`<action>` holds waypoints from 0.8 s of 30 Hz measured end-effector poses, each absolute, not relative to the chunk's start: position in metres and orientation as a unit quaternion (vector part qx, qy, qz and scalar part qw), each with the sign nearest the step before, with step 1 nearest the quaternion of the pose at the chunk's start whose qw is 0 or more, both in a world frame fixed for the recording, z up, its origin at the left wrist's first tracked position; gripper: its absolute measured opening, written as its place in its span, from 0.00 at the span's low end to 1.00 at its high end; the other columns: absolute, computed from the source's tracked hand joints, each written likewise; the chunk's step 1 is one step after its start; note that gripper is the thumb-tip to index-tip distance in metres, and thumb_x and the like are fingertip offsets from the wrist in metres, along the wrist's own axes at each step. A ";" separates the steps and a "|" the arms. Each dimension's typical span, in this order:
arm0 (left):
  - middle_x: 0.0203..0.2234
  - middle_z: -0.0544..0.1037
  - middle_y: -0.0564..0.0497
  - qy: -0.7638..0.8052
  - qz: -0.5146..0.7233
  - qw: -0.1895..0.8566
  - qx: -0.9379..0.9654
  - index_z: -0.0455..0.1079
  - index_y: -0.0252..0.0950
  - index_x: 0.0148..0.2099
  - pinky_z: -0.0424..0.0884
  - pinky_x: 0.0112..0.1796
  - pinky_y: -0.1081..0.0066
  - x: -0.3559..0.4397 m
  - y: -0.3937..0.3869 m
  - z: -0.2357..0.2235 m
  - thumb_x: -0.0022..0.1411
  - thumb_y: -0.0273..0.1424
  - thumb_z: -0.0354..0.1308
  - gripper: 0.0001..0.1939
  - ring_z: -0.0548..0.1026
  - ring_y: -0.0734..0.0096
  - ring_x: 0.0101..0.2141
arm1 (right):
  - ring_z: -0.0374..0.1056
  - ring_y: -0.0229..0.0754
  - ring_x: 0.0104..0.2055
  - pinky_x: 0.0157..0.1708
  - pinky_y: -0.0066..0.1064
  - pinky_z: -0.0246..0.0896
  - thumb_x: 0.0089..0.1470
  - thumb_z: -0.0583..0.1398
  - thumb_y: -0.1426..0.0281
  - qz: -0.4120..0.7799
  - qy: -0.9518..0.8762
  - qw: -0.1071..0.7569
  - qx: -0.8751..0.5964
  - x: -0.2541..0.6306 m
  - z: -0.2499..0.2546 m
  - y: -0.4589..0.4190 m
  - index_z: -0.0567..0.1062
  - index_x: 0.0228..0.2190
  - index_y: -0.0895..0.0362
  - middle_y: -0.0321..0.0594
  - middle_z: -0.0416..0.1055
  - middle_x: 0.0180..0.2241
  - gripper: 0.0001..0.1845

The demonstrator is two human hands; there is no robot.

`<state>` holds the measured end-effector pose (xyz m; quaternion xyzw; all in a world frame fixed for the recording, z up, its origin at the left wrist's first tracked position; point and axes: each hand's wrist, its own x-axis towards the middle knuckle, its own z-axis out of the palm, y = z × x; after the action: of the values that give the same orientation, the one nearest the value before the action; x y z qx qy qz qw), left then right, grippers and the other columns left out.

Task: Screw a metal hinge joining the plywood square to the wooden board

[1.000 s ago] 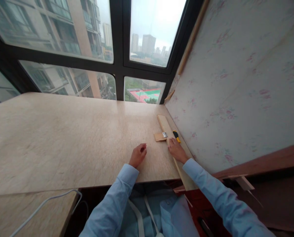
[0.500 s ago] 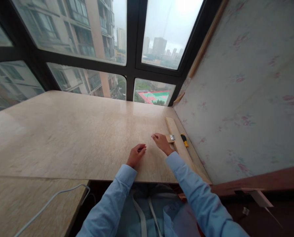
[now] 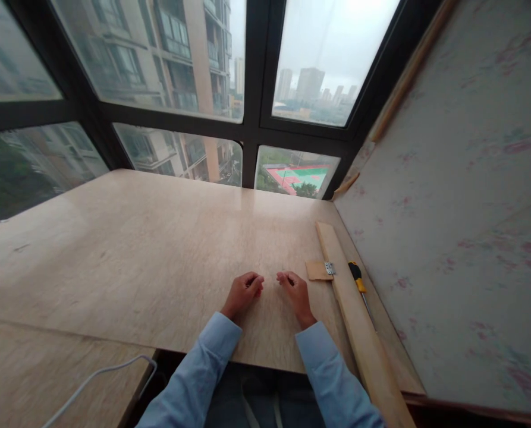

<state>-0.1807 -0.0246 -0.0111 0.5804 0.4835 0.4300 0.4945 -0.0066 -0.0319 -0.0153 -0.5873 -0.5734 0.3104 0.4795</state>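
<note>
Low over the pale tabletop (image 3: 171,238), my left hand (image 3: 244,292) is closed with its fingers curled in. My right hand (image 3: 296,294) faces it a short gap away, thumb and fingers pressed together. Whatever either hand holds, if anything, is hidden or too small to name. Right of my right hand, a metal hinge (image 3: 329,268) joins a small thin wooden piece (image 3: 316,271) to the edge of a long wooden board (image 3: 349,303). Between that board and the wall lies a screwdriver (image 3: 357,274) with a black and yellow handle.
Papered wall (image 3: 434,226) bounds the right side, and dark window frames (image 3: 250,142) stand at the back. A white cable (image 3: 100,373) runs over the lower surface (image 3: 33,368) at the front left. The tabletop's near edge is just before my body.
My right hand has come back toward me, away from the small wooden piece, level with my left hand. The view has tilted and shifted, showing more of the long board.
</note>
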 end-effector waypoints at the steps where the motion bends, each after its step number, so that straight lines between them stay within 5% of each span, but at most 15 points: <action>1: 0.19 0.74 0.52 0.488 0.421 0.485 0.591 0.70 0.35 0.26 0.64 0.24 0.74 -0.181 -0.025 -0.010 0.60 0.43 0.54 0.18 0.70 0.72 0.21 | 0.67 0.41 0.29 0.30 0.29 0.58 0.57 0.55 0.53 0.310 -0.575 0.478 -0.587 -0.007 -0.016 -0.032 0.76 0.24 0.59 0.38 0.73 0.24 0.23; 15: 0.16 0.48 0.57 0.583 0.402 0.304 0.637 0.44 0.38 0.19 0.47 0.23 0.72 -0.192 -0.027 -0.014 0.59 0.43 0.50 0.24 0.51 0.77 0.19 | 0.65 0.39 0.22 0.25 0.29 0.55 0.59 0.54 0.54 0.333 -0.539 0.469 -0.616 -0.005 -0.008 -0.037 0.68 0.14 0.57 0.36 0.66 0.16 0.28; 19: 0.16 0.49 0.57 0.589 0.405 0.302 0.631 0.45 0.38 0.19 0.47 0.23 0.72 -0.192 -0.027 -0.015 0.59 0.43 0.50 0.24 0.51 0.77 0.19 | 0.67 0.38 0.25 0.28 0.29 0.62 0.51 0.58 0.65 0.341 -0.518 0.498 -0.607 -0.004 -0.015 -0.036 0.76 0.34 0.58 0.40 0.75 0.31 0.11; 22: 0.16 0.50 0.57 0.589 0.403 0.295 0.635 0.46 0.38 0.19 0.48 0.23 0.72 -0.193 -0.027 -0.016 0.60 0.43 0.50 0.24 0.52 0.78 0.19 | 0.67 0.36 0.27 0.30 0.30 0.66 0.45 0.57 0.71 0.350 -0.522 0.513 -0.585 -0.004 -0.021 -0.034 0.68 0.54 0.56 0.44 0.74 0.43 0.31; 24: 0.16 0.50 0.57 0.590 0.402 0.290 0.637 0.46 0.38 0.19 0.48 0.23 0.72 -0.193 -0.026 -0.016 0.60 0.43 0.51 0.24 0.52 0.78 0.19 | 0.69 0.38 0.29 0.32 0.31 0.68 0.46 0.56 0.72 0.348 -0.535 0.504 -0.582 -0.003 -0.024 -0.034 0.70 0.54 0.57 0.45 0.75 0.41 0.30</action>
<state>-0.1926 -0.0260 -0.0162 0.6367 0.5904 0.4021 0.2904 -0.0032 -0.0336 -0.0238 -0.5819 -0.5354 0.3481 0.5036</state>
